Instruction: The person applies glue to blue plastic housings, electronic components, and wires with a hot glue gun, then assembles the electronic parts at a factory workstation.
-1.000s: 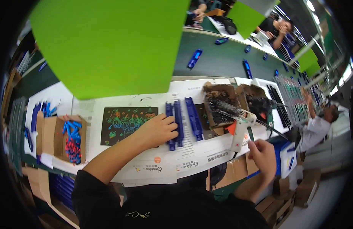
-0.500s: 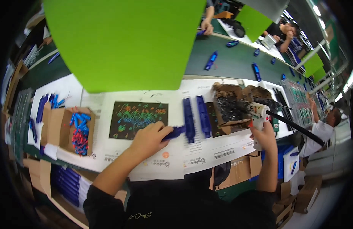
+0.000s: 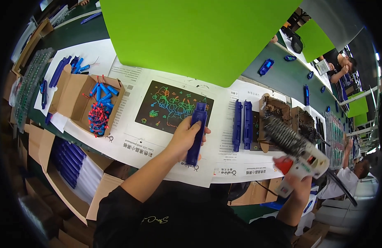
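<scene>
My left hand (image 3: 183,135) grips a long dark blue plastic half-shell (image 3: 198,134), held upright over the paper-covered bench with its inner side showing. In my right hand (image 3: 299,191) is a white glue gun (image 3: 308,160) with a red trigger, its nozzle end dark and slightly blurred, pointing up and left. A black glue stick (image 3: 339,187) sticks out of the gun's rear. Between my hands two more blue half-shells (image 3: 237,126) lie side by side on the paper. Beyond the gun, cardboard boxes (image 3: 277,101) are caked with black glue.
At left an open cardboard box (image 3: 81,105) holds blue cylindrical cells (image 3: 101,97) with red wires. Below it, a larger carton (image 3: 96,196) contains stacked blue shells. A green panel (image 3: 195,33) rises at the bench's back. A colourful printed sheet (image 3: 160,118) lies before me. Co-workers sit beyond.
My left hand has lifted the blue half-shell off the paper and turned it upright. The glue gun has swung away from the glue-caked box, down and toward me. The view has shifted.
</scene>
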`<state>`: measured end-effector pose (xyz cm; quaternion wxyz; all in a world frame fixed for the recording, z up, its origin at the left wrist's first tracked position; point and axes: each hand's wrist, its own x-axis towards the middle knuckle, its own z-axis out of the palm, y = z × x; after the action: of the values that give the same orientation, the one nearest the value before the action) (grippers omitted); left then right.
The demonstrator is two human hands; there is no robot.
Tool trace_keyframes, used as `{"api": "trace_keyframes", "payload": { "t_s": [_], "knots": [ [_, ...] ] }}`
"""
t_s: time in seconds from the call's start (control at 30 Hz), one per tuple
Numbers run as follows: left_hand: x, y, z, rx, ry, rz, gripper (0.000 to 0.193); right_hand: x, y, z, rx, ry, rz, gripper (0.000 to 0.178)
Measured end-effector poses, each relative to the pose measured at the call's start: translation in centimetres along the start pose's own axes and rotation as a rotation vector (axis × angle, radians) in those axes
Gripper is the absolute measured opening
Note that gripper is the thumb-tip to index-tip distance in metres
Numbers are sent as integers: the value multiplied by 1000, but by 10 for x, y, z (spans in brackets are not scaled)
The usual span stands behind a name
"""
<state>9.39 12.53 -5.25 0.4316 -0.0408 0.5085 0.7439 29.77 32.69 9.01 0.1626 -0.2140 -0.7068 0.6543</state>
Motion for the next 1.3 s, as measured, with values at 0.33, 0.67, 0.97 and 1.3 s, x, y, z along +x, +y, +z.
{"api": "trace_keyframes", "payload": {
  "t_s": [0.33, 0.67, 0.97, 1.3],
  "knots": [
    [4, -8, 3, -423, -103, 6, 39, 2, -19, 42, -240, -454, 307, 44],
    [3, -10, 5, -431, -116, 51, 38, 14, -7, 53, -437, -518, 289, 31],
    [1, -12, 4, -408, -156, 80, 39, 18, 7, 52, -576, -517, 278, 22],
    [-1, -12, 6, -422, -210, 100, 43, 26, 8, 48, -671, -467, 135, 22]
  ]
}}
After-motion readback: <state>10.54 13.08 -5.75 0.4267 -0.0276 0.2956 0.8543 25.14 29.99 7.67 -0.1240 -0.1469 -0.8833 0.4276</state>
